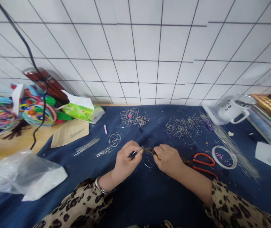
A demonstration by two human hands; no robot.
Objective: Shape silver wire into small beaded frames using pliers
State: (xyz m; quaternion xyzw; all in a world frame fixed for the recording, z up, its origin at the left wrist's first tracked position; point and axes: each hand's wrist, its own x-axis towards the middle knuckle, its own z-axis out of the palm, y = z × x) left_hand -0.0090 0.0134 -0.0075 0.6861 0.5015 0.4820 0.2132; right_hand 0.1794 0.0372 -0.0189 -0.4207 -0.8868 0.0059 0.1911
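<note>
My left hand (127,158) is closed in a pinch on a thin piece of silver wire (140,148) above the dark blue cloth (140,196). My right hand (168,158) is wrapped round small pliers (149,150), whose jaws point left and meet the wire between the two hands. A small bent wire loop (148,163) lies on the cloth just below the hands. Both wrists wear leopard-print sleeves, and a metal bangle (101,188) sits on the left wrist.
Orange-handled scissors (202,163) lie right of my right hand, beside a tape roll (224,156). Tangled wire heaps (185,126) and straight wire bundles (85,146) lie further back. A white mug (232,112) stands far right, a plastic bag (21,175) left, colourful craft items (35,112) far left.
</note>
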